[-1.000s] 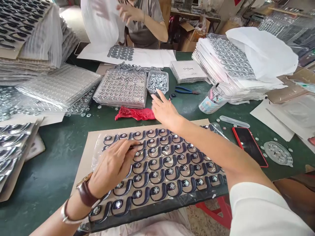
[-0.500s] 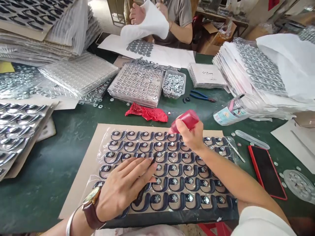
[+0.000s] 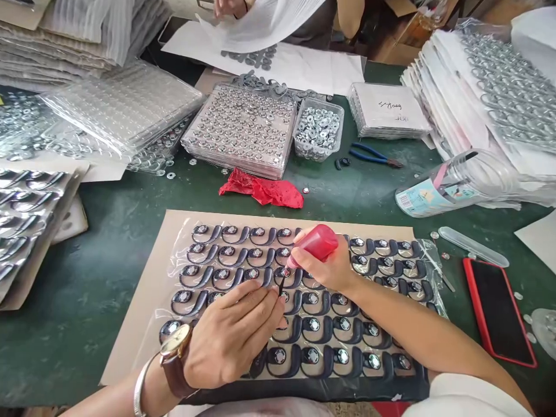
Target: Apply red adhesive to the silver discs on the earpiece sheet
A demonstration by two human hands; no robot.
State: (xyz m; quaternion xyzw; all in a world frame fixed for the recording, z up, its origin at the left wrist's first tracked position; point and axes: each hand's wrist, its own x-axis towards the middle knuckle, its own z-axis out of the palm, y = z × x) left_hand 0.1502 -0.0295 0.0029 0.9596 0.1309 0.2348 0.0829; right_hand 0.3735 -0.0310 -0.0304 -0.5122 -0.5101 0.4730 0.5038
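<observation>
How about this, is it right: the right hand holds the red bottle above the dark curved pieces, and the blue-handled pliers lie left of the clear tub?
Not quite: the head view shows the blue-handled pliers lying right of the clear tub. The right hand does hold the red bottle above the dark curved pieces.

Head-worn view, facing forward and down, close above both hands [image 3: 237, 335]

Open lane on green tabletop [image 3: 117, 237] left of cardboard [image 3: 145, 301]; past far edge, red cloth [image 3: 260, 189], jar [image 3: 456, 188] obstruct.
</observation>
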